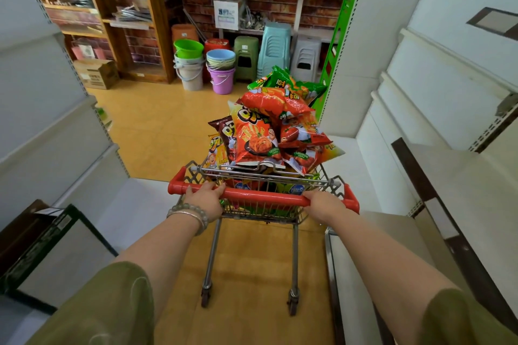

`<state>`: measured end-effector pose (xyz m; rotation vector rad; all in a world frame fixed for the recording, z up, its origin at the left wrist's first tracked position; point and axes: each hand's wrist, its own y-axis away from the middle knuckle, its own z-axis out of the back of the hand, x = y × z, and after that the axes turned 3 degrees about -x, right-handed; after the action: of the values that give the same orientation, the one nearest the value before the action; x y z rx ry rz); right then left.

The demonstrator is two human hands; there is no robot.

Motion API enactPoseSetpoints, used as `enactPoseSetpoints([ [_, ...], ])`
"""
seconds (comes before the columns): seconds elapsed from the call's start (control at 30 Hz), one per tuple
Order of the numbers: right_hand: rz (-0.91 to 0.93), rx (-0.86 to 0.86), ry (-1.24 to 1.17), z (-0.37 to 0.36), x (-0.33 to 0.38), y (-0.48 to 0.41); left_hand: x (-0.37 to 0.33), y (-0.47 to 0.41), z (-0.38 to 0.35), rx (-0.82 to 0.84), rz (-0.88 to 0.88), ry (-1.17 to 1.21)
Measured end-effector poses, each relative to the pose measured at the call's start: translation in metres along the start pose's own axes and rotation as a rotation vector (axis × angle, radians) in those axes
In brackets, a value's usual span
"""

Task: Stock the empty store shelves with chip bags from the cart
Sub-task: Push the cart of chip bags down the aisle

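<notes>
At the time of inspection the cart (295, 260), a small wire trolley on castors, stood in the aisle on the tan floor (157, 126) directly ahead of the person. The left hand (204, 197) gripped the red handle (263, 196) towards its left end, fingers curled over the top of the bar. A beaded bracelet (193, 214) and a thin bangle sat on that wrist. The right hand (325, 204) gripped the same handle towards its right end, fingers wrapped over the bar. The thumb position of either hand could not be determined. The chip bags (258, 137) were all in the cart, heaped well above the basket rim. Most were red and orange, one brown bag lay at the left of the heap, and the green bags (283, 81) lay at the far end. White shelves (437, 87) flanked the cart on its right, with no bags seen on them. Further white shelves (42, 126) flanked it on the left, likewise with no bags seen. Beyond the cart, against a brick-pattern wall, stood stacked plastic buckets (190, 64) and stacked plastic stools (274, 47). Beyond the cart and to its left stood a wooden rack (126, 8) with a cardboard box (96, 73) on the floor at its foot. Both forearms were bare, with olive sleeves at the near edge of view.
</notes>
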<state>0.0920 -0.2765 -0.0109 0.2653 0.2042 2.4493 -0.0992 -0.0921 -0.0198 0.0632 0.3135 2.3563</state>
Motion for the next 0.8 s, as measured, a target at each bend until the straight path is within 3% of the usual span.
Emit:
enactPoseSetpoints([
  [0.43, 0.054, 0.011, 0.170, -0.020, 0.019, 0.087, 0.008, 0.096, -0.008, 0.033, -0.014, -0.029],
  [0.8, -0.046, -0.017, 0.234, -0.049, 0.044, 0.185, -0.001, 0.194, -0.036, -0.058, -0.101, -0.246],
])
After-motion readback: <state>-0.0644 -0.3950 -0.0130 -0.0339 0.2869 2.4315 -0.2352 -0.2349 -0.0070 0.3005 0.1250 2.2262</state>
